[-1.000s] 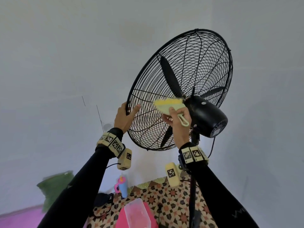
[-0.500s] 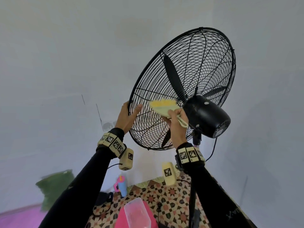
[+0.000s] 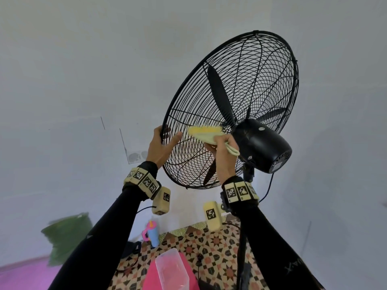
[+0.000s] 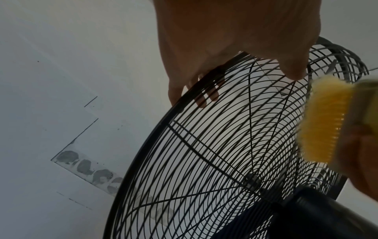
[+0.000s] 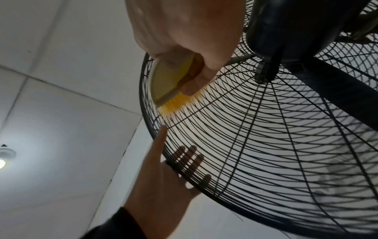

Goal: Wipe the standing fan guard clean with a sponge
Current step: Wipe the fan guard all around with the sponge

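Note:
The black wire fan guard [image 3: 240,84] stands tilted above me, with dark blades and a black motor housing [image 3: 261,145] behind it. My left hand [image 3: 161,143] holds the guard's left rim, thumb on the near side and fingers showing through the wires [image 5: 190,156]. My right hand [image 3: 222,155] grips a yellow-bristled scrubbing sponge [image 3: 204,131] by its pale green back. Its bristles press on the guard wires just left of the motor. The sponge [image 4: 325,121] also shows in the left wrist view, and the sponge [image 5: 169,77] in the right wrist view.
The fan pole [image 3: 241,248] runs down beside my right forearm, and a power cord [image 3: 268,189] hangs from the motor. Below lie a patterned floor mat [image 3: 209,248], a clear plastic tub [image 3: 171,268], a blue and pink bottle [image 3: 151,233] and a green bag [image 3: 67,233]. A white wall stands close behind.
My right hand has slid the sponge a little to the left along the guard, away from the motor. The left hand stays on the rim.

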A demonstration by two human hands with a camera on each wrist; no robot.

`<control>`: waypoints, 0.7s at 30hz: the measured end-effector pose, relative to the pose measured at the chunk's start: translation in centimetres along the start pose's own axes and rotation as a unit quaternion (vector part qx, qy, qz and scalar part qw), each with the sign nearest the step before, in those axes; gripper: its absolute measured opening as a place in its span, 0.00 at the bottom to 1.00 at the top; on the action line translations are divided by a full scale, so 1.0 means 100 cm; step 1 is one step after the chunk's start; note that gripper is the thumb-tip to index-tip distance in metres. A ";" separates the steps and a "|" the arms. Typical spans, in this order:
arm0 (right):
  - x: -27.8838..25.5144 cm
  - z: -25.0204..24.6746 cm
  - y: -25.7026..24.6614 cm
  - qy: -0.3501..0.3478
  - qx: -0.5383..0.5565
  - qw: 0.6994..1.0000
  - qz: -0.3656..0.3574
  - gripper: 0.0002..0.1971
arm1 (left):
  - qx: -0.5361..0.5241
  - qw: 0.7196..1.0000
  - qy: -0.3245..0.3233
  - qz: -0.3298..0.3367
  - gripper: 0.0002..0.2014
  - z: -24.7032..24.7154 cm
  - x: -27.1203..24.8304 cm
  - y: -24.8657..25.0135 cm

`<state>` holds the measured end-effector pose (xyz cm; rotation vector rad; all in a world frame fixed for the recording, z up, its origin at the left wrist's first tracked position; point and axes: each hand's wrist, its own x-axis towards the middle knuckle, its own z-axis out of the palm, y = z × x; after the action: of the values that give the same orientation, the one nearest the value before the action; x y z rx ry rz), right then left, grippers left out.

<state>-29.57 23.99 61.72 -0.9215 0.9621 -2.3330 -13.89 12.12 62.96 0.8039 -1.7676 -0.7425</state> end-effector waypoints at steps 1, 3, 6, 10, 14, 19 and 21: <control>-0.001 0.001 0.004 0.003 -0.018 1.000 0.006 0.04 | 0.001 1.000 0.002 -0.001 0.50 0.000 0.000 -0.001; -0.007 0.000 0.023 0.003 -0.077 0.996 0.044 0.07 | 0.007 1.000 0.001 0.002 0.49 -0.001 0.001 -0.001; -0.015 -0.010 0.041 0.006 -0.126 0.985 0.121 0.08 | 0.021 1.000 0.004 0.004 0.44 0.000 0.002 0.002; 0.004 -0.019 0.018 0.014 -0.062 0.995 0.079 0.08 | 0.020 1.000 0.007 0.008 0.46 -0.001 0.003 0.004; 0.026 -0.017 0.001 0.041 -0.031 0.999 -0.003 0.08 | 0.015 1.000 0.011 0.024 0.50 0.000 0.002 0.003; 0.009 -0.017 0.039 0.042 -0.100 0.991 0.075 0.07 | 0.015 0.999 0.006 0.029 0.51 -0.002 0.003 0.002; 0.007 -0.023 0.041 0.046 -0.110 0.985 0.127 0.09 | 0.017 0.999 0.004 0.030 0.51 -0.001 0.003 0.002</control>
<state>-31.10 21.88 57.73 -0.7283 1.3152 -2.0985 -13.89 12.00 63.30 0.7718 -1.7933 -0.6701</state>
